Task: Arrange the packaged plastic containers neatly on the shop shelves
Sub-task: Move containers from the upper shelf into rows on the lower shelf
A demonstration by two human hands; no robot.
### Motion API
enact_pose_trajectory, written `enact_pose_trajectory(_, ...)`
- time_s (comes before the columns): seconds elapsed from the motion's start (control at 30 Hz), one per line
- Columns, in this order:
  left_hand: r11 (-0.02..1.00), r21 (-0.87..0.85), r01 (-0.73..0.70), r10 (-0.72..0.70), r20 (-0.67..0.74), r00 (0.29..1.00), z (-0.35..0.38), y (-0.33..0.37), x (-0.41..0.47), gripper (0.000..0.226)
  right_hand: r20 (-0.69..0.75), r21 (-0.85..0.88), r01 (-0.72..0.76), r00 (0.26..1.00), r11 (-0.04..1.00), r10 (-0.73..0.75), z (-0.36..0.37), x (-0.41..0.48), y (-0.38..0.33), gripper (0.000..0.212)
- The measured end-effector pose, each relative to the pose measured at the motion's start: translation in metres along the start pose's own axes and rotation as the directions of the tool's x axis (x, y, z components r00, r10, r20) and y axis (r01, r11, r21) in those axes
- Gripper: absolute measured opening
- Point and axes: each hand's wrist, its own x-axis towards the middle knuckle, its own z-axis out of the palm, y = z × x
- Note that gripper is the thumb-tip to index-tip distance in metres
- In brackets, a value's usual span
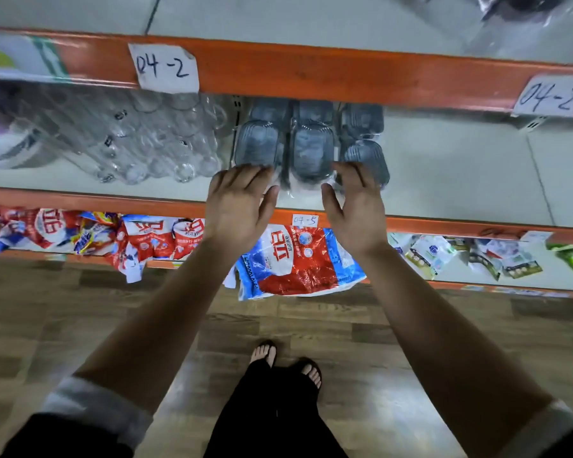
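Three packs of clear, greyish plastic containers lie side by side on the middle shelf (460, 180), running front to back: a left pack (257, 143), a middle pack (312, 150) and a right pack (366, 153). My left hand (240, 206) has straight fingers reaching to the front end of the left pack. My right hand (356, 208) has relaxed fingers at the front of the right pack, its thumb near the middle pack's wrapping. Neither hand grips anything. The middle pack's front end shows between my hands.
Packs of clear glass jars (153, 143) lie left of the containers. An orange shelf rail (311, 71) with "04-2" labels runs above. On the lower shelf lie red, white and blue bags (298, 259) and small packets (477, 256). My feet stand on a wooden floor (80, 309).
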Motion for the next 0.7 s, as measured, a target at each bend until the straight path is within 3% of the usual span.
enact_pose_trajectory(0.17, 1.000, 0.021, -0.002, 0.006, -0.179, 0.984, -0.059, 0.018, -0.004, 0.032, -0.098, 0.058, 0.053, 0.994, 0.997, -0.047, -0.045, -0.017, -0.039, 0.030)
enact_pose_trajectory(0.4, 0.997, 0.061, 0.039, -0.021, -0.266, 0.964, -0.138, 0.026, -0.006, 0.032, -0.171, 0.120, 0.148, 0.977, 0.982, -0.127, -0.101, -0.017, -0.090, 0.028)
enact_pose_trajectory(0.7, 0.978, 0.122, 0.170, -0.110, -0.389, 0.915, -0.204, -0.034, 0.000, 0.033, -0.214, 0.118, 0.336, 0.928, 0.935, -0.306, -0.105, 0.039, -0.171, 0.026)
